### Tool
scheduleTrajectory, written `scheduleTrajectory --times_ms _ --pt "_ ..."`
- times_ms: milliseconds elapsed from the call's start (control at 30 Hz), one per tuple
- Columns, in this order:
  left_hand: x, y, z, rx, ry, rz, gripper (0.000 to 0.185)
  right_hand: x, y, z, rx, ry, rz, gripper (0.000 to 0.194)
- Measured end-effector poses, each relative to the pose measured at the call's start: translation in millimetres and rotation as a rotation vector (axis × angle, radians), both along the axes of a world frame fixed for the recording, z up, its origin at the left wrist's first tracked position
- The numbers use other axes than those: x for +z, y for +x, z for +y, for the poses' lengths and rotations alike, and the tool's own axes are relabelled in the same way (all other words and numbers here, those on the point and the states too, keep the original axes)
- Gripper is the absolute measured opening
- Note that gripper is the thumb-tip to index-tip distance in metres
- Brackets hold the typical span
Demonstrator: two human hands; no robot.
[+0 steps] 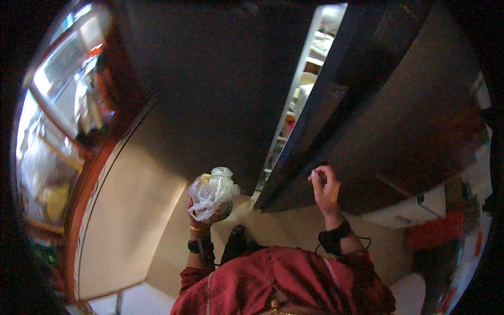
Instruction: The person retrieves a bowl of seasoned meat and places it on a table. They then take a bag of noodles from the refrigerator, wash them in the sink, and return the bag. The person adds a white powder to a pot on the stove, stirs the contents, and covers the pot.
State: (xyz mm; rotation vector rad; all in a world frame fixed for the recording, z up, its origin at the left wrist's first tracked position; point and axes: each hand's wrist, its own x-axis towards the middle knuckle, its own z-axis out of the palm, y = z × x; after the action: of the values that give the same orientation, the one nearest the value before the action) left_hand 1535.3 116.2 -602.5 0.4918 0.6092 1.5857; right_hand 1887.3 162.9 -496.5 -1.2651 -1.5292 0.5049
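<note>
My left hand (199, 220) holds up a crumpled, translucent plastic bag (216, 193) with yellowish and greenish contents that cannot be made out. The bag covers most of the fingers. To the right, my right hand (326, 189) is raised with its fingers curled; whether something small sits between thumb and fingers cannot be told. It is near the edge of a dark refrigerator door (311, 130), which stands slightly ajar. Lit shelves with several items (303, 94) show through the narrow gap.
A wood-framed glass cabinet (98, 177) with blurred contents curves along the left. At the right stand a white cabinet or box (409, 210) and a red object (437, 232). My foot (237, 232) is on the beige floor (283, 224) below the door.
</note>
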Motion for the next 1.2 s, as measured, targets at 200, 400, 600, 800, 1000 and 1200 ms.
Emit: scheduleTrajectory --times_ms 200,400,600,800,1000,1200 --pt "9 10 -25 0.23 0.036 0.046 0.066 -44 -6 136 0.079 0.096 -0.079 0.017" --pt "6 38 -37 0.522 0.053 0.348 0.066 -92 38 271 -0.026 0.093 -0.294 0.031" --pt "2 81 -48 0.943 -0.24 0.927 0.055 -118 86 358 -0.109 0.015 -0.195 0.037" --pt "-20 150 -110 0.911 0.212 -0.28 0.049 -95 -11 280 0.968 -0.262 0.277 0.035" --pt "-42 148 -122 1.076 0.079 -0.345 0.058 -85 -166 96 1.944 -0.51 -0.134 0.071" --pt "-14 115 -133 1.082 0.268 -0.247 0.059 -53 -260 19 2.164 -0.893 -0.15 0.053"
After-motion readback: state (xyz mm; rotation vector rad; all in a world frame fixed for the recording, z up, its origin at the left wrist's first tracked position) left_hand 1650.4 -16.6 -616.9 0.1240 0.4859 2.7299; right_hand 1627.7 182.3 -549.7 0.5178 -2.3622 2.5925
